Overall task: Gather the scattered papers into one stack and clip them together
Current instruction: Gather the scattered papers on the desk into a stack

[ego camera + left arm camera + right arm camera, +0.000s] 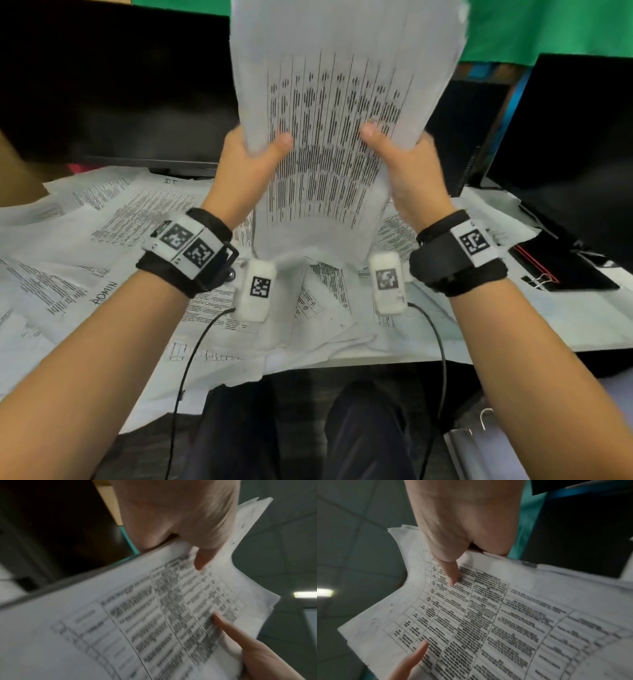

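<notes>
1. The tabletop (565,329) is lying under a wide litter of loose papers (113,219), printed sheets overlapping at all angles, some hanging over the near edge above the person's lap.
2. Two dark monitors (113,85) are standing at the back of the tabletop, one on the left and one on the right.
3. The stack of papers (342,113) is being held upright in the air above the tabletop, in front of the monitors. Its top sheet is showing a ruled table filled with dense black text, and its upper edges are sitting uneven, not squared.
4. The left hand (246,168) is gripping the stack's left edge, thumb pressed on the front and fingers hidden behind: a closed grip, pinching the sheets.
5. The right hand (407,171) is gripping the right edge the same way, thumb on the printed face.
6. The head view is blurring the print; the right wrist view is showing the stack (505,615) more sharply, with several sheet edges fanned at its corner.
7. The left wrist view is showing the stack (120,615) with both thumbs on it.
8. A binder clip (539,279) is lying on a dark folder at the right, only in the head view.
</notes>
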`<state>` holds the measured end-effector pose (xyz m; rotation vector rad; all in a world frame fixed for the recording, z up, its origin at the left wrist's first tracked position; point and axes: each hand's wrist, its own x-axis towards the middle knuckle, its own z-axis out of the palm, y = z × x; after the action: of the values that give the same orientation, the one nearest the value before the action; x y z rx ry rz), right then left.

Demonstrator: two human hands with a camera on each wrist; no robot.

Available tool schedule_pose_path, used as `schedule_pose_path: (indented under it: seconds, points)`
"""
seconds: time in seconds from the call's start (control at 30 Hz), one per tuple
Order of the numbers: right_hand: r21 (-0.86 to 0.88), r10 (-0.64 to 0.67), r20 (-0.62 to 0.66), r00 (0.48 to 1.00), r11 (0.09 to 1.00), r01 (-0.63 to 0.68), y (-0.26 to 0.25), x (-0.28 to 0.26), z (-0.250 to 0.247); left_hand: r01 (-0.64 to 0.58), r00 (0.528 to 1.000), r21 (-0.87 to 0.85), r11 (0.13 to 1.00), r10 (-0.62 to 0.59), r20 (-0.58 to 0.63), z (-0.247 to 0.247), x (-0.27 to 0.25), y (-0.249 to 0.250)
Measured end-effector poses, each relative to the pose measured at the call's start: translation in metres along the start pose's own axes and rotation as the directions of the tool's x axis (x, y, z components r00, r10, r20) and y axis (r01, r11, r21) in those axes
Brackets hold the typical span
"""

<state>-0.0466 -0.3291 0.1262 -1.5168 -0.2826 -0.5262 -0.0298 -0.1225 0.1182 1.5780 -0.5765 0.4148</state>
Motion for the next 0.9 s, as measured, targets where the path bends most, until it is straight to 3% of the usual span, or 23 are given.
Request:
schedule_pose_path:
  seconds: [0.07, 0.1, 0.17, 0.2, 0.27, 0.33, 0.37, 0.43, 0.5, 0.57, 0.6, 0.63, 0.7, 0.77, 0.83, 0.9]
  points:
    - [-0.061, 0.211, 0.061, 0.976, 0.976, -0.207, 0.039, -0.013, -0.01, 0.219, 0.962, 0.078, 0.973, -0.228, 0.148, -0.009, -0.014, -0.035]
    - [-0.096, 0.319, 0.11, 0.941, 0.946, -0.309, 0.059, -0.023, -0.013, 0.357, 0.904, 0.112, 0.927, -0.373, 0.208, -0.012, -0.025, -0.053]
    - [-0.138, 0.448, 0.164, 0.879, 0.892, -0.43, 0.089, -0.041, -0.017, 0.504, 0.806, 0.206, 0.839, -0.542, 0.238, -0.014, -0.04, -0.082]
    - [-0.131, 0.466, 0.147, 0.872, 0.883, -0.45, 0.097, -0.047, -0.014, 0.533, 0.786, 0.246, 0.809, -0.582, 0.21, -0.012, -0.044, -0.09]
    - [-0.082, 0.44, 0.037, 0.897, 0.896, -0.436, 0.099, -0.044, -0.005, 0.539, 0.804, 0.251, 0.804, -0.58, 0.131, 0.0, -0.042, -0.08]
    - [-0.04, 0.366, -0.072, 0.928, 0.928, -0.37, 0.083, -0.032, 0.004, 0.475, 0.87, 0.154, 0.866, -0.488, 0.063, 0.011, -0.033, -0.068]
    - [0.005, 0.322, -0.093, 0.942, 0.946, -0.323, 0.076, -0.025, 0.006, 0.424, 0.903, 0.11, 0.899, -0.429, 0.023, 0.015, -0.028, -0.053]
    - [0.066, 0.268, -0.055, 0.962, 0.962, -0.264, 0.07, -0.017, 0.003, 0.393, 0.919, 0.032, 0.919, -0.393, 0.002, 0.011, -0.022, -0.055]
    - [-0.024, 0.379, 0.018, 0.925, 0.925, -0.378, 0.088, -0.022, -0.007, 0.525, 0.841, 0.047, 0.85, -0.527, 0.124, -0.002, -0.026, -0.089]
    - [-0.157, 0.581, 0.105, 0.807, 0.811, -0.563, 0.119, -0.038, -0.017, 0.666, 0.677, 0.202, 0.719, -0.695, 0.243, -0.011, -0.039, -0.13]
    - [-0.148, 0.636, 0.115, 0.763, 0.771, -0.62, 0.13, -0.046, -0.021, 0.69, 0.658, 0.203, 0.695, -0.719, 0.226, -0.012, -0.045, -0.143]
    - [-0.097, 0.652, 0.089, 0.753, 0.758, -0.645, 0.138, -0.051, -0.024, 0.689, 0.683, 0.15, 0.71, -0.704, 0.194, -0.01, -0.049, -0.145]
    - [0.011, 0.611, 0.009, 0.791, 0.791, -0.611, 0.137, -0.051, -0.025, 0.675, 0.73, 0.026, 0.737, -0.673, 0.117, -0.008, -0.051, -0.145]
    - [-0.02, 0.581, -0.03, 0.814, 0.813, -0.581, 0.133, -0.046, -0.027, 0.698, 0.711, 0.007, 0.716, -0.694, 0.113, -0.003, -0.051, -0.139]
    - [-0.281, 0.61, -0.009, 0.792, 0.759, -0.587, 0.133, -0.04, -0.029, 0.718, 0.68, 0.09, 0.69, -0.724, 0.117, 0.004, -0.054, -0.138]
    - [-0.612, 0.631, -0.009, 0.776, 0.61, -0.503, 0.137, -0.031, -0.036, 0.721, 0.654, 0.242, 0.649, -0.753, 0.074, 0.006, -0.061, -0.149]
